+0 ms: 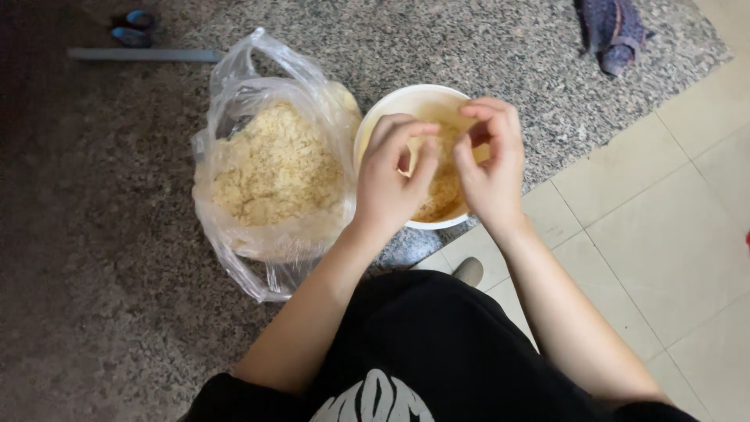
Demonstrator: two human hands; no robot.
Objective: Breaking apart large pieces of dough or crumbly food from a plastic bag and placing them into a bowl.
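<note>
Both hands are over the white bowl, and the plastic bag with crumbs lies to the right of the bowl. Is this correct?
Not quite. The head view shows the bag to the left of the bowl. Both the left hand and right hand are over the bowl.

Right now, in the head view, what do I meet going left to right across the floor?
Blue-tipped items at the top edge → clear plastic bag of pale crumbly food → left hand → right hand, both over the white bowl → dark cloth bundle → beige floor tiles.
</note>
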